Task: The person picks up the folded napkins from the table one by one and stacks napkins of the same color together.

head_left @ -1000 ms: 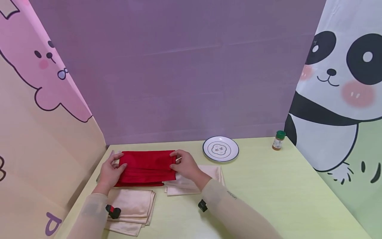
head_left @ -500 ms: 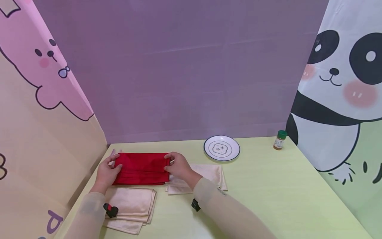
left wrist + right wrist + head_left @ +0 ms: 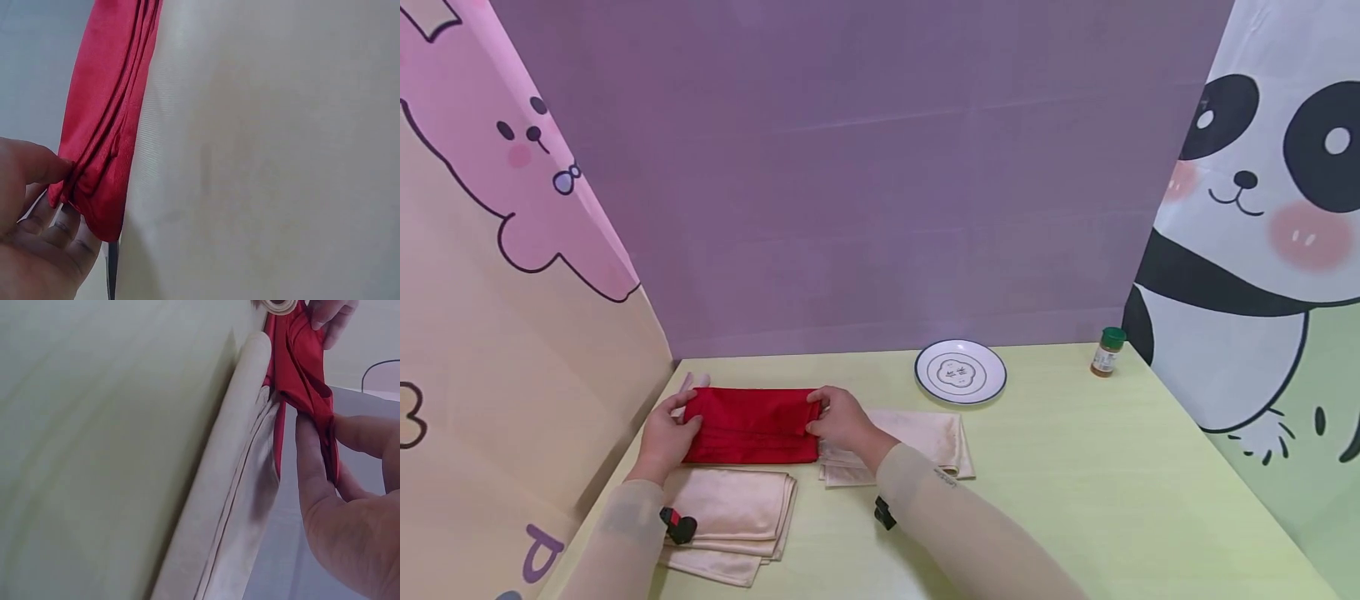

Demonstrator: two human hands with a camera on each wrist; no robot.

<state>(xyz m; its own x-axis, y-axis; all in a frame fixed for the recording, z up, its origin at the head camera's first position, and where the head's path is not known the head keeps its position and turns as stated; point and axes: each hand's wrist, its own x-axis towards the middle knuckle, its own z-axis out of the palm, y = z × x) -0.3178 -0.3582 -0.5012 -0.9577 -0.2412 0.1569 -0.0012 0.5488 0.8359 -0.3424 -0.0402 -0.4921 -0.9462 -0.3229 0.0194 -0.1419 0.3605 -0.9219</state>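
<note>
A folded red satiny cloth (image 3: 752, 425) stretches between both hands at the back left of the table. My left hand (image 3: 661, 440) pinches its left end; in the left wrist view the thumb (image 3: 47, 164) presses on the layered folds with the fingers behind. Its right end is pinched by my right hand (image 3: 844, 423), and the right wrist view shows thumb and fingers on either side of the red cloth (image 3: 306, 381). A folded cream cloth (image 3: 925, 437) lies partly behind the right wrist. Nearer, a stack of folded cream cloth (image 3: 730, 504) lies by the left forearm.
A white plate (image 3: 960, 372) with a dark blue rim is at the back middle. A small green-capped bottle (image 3: 1107, 352) stands at the back right corner. Lilac tips (image 3: 695, 381) show behind the red cloth. A purple backdrop (image 3: 880, 183) rises behind the table.
Both hands have brought the red cloth slightly left and down. Its front edge now covers the darker red strip that showed beneath it. The head view has shifted a little.
</note>
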